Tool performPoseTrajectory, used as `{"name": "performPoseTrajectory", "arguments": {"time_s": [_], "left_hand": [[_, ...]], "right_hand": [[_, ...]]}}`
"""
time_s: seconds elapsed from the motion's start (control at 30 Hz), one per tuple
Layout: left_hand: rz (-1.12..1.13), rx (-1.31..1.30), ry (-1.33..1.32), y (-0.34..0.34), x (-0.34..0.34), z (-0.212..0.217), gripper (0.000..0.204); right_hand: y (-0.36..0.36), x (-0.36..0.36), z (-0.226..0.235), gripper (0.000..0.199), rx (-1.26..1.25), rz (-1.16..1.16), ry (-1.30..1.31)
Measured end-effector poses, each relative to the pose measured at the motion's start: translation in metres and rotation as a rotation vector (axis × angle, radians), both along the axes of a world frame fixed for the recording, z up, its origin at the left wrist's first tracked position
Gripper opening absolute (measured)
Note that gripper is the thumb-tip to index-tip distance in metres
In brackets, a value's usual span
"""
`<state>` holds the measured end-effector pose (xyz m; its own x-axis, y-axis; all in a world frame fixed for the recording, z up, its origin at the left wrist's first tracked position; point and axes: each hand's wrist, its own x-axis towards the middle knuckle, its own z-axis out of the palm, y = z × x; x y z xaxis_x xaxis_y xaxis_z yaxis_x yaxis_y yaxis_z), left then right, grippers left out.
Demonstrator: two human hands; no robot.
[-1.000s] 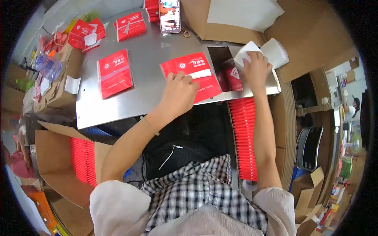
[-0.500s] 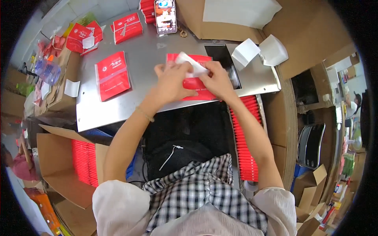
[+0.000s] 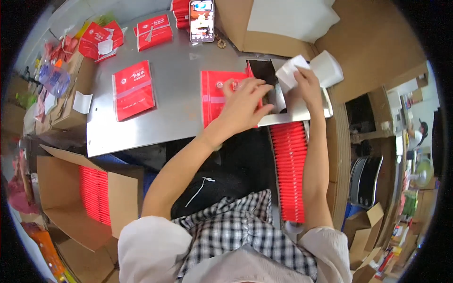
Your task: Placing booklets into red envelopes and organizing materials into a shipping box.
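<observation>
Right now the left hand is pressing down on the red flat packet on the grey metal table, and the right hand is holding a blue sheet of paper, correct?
Not quite. The head view shows the right hand holding a white sheet of paper, not a blue one. The rest holds: the left hand rests on the red flat packet on the grey metal table.

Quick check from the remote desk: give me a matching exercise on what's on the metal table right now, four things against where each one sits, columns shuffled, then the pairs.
Things:
1. left hand
2. right hand
3. phone
4. lone red packet

Places:
A. upright at the far edge of the metal table
B. flat on the table, left of both hands
C. resting on the red packet in front of the person
D. at the white folded papers on the right

Pairs: 1-C, 2-D, 3-A, 4-B
</observation>
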<state>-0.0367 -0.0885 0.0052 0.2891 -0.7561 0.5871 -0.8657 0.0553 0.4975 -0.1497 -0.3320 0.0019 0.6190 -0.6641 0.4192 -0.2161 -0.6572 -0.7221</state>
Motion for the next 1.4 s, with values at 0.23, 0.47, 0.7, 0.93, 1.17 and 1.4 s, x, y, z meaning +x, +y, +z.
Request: {"name": "performPoseTrajectory", "arguments": {"time_s": [0.23, 0.47, 0.7, 0.93, 1.17, 1.4], "left_hand": [[0.289, 0.248, -0.253, 0.072, 0.049, -0.01, 0.024], [0.089, 0.292, -0.16, 0.055, 0.083, 0.003, 0.017], [-0.091, 0.195, -0.262, 0.084, 0.036, -0.01, 0.017], [0.023, 0.35, -0.121, 0.069, 0.031, 0.019, 0.039], [-0.001, 0.62, -0.044, 0.045, 0.064, 0.022, 0.062], [0.142, 0.595, -0.157, 0.056, 0.04, 0.02, 0.066]], "right_hand": [[0.07, 0.035, 0.049, 0.022, -0.783, -0.08, 0.167], [0.142, 0.031, -0.018, 0.045, -0.571, 0.53, -0.022], [0.174, 0.042, -0.001, 0.043, -0.544, 0.328, 0.398], [0.038, 0.01, 0.008, 0.014, -0.699, -0.196, 0.151], [0.015, 0.019, 0.017, 0.014, -0.638, -0.023, 0.283], [0.016, 0.01, 0.018, 0.015, -0.204, 0.007, 0.137]]}}
